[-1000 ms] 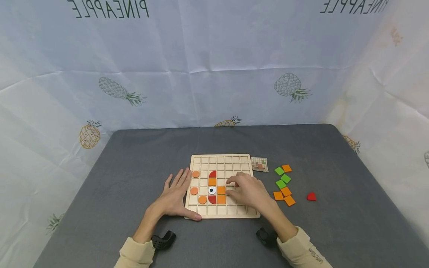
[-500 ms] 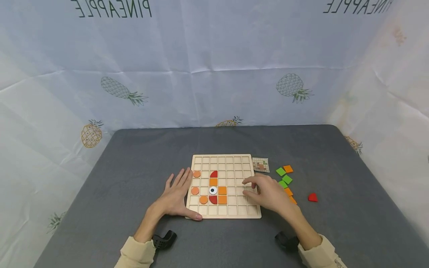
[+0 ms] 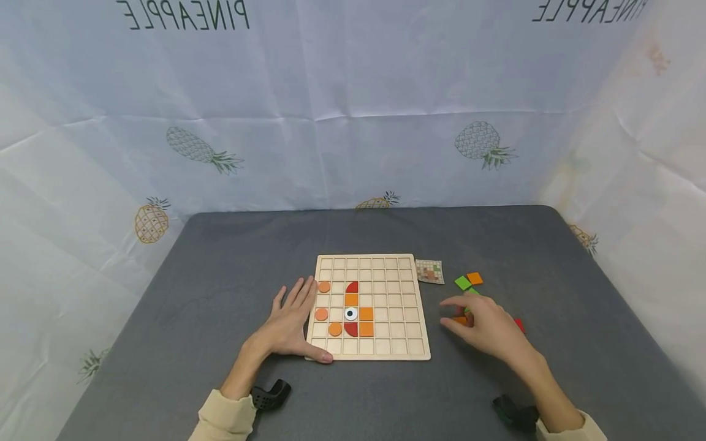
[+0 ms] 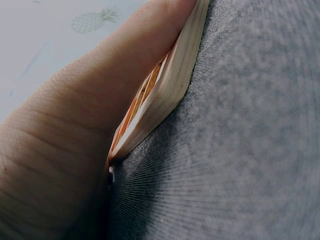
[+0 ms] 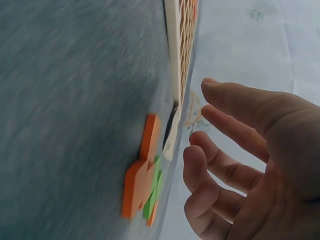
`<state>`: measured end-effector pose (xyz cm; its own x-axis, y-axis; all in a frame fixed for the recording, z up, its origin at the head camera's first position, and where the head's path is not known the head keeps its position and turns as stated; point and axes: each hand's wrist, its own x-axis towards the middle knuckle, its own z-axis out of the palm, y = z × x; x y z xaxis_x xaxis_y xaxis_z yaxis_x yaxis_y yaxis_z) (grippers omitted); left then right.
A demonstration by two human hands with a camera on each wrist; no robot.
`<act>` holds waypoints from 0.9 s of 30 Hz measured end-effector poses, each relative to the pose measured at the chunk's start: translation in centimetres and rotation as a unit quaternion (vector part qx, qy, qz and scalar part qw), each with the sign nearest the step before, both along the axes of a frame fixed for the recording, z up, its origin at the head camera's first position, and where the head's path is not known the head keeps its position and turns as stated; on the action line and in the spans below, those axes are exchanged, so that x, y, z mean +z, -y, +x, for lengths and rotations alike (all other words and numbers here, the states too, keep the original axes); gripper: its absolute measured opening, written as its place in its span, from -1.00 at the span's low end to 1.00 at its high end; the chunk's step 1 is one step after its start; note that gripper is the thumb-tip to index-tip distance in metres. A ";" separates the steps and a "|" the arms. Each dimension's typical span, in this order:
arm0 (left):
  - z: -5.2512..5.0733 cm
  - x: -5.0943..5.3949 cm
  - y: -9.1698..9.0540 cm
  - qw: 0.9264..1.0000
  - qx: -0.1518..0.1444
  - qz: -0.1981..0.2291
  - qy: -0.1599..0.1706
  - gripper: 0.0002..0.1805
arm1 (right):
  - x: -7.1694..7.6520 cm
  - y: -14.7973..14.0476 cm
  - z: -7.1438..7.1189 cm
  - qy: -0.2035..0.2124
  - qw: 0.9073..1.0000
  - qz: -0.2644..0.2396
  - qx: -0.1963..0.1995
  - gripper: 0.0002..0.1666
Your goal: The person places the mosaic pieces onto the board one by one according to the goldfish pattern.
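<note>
A wooden grid board [image 3: 394, 294] lies on the dark table. My left hand [image 3: 287, 324] rests at its left edge, fingers spread straight and thumb along the front left corner. In its cells sit several orange discs [image 3: 335, 329] and orange squares [image 3: 366, 329], two red rounded pieces [image 3: 352, 287] and a white eye disc [image 3: 350, 313]. Right of the board, my right hand [image 3: 488, 324] hovers over loose tiles, thumb and fingers apart, holding nothing. It partly covers orange tiles [image 5: 132, 187] and green tiles [image 3: 463, 282]. A red piece [image 3: 520, 325] shows behind its wrist side.
A small printed pattern card [image 3: 429, 271] lies against the board's upper right side. Another orange square tile [image 3: 475, 278] is at the back of the loose group. A pineapple-print cloth [image 3: 331, 153] hangs behind the grey table [image 3: 248, 245].
My right hand has moved right, from beside the orange squares on the board to above the loose tiles. My left hand has stayed on the board.
</note>
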<state>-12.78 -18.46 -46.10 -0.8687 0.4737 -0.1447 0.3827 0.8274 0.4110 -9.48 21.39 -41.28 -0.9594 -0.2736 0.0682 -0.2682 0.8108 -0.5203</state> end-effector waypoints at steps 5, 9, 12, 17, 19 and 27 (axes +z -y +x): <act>0.0 0.1 0.0 1.000 0.001 0.006 0.001 0.66 | -0.4 -1.2 0.3 0.001 1.000 -0.005 0.002 -0.64; 0.0 0.1 0.0 1.000 -0.001 0.010 -0.003 0.66 | -0.8 -1.8 0.3 0.013 1.000 0.024 0.003 -0.61; 0.0 0.0 0.0 1.000 -0.001 0.011 -0.005 0.66 | -1.1 -2.2 0.4 0.019 0.999 0.036 0.008 -0.59; 0.0 -0.1 -0.1 1.000 0.001 0.008 -0.005 0.67 | -1.4 -2.5 0.4 0.018 0.999 0.039 0.011 -0.57; 0.1 -0.1 -0.1 1.000 0.002 0.007 -0.005 0.67 | -1.5 -2.6 0.4 0.020 0.999 0.043 0.008 -0.58; 0.1 -0.1 -0.1 1.000 0.004 0.007 -0.004 0.66 | -1.8 -2.6 0.3 0.028 0.999 0.040 0.004 -0.65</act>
<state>-12.72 -18.41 -46.19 -0.8732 0.4694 -0.1310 0.3801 0.8242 0.4199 -9.15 23.99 -43.05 -0.9586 -0.2846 -0.0073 -0.2482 0.8483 -0.4677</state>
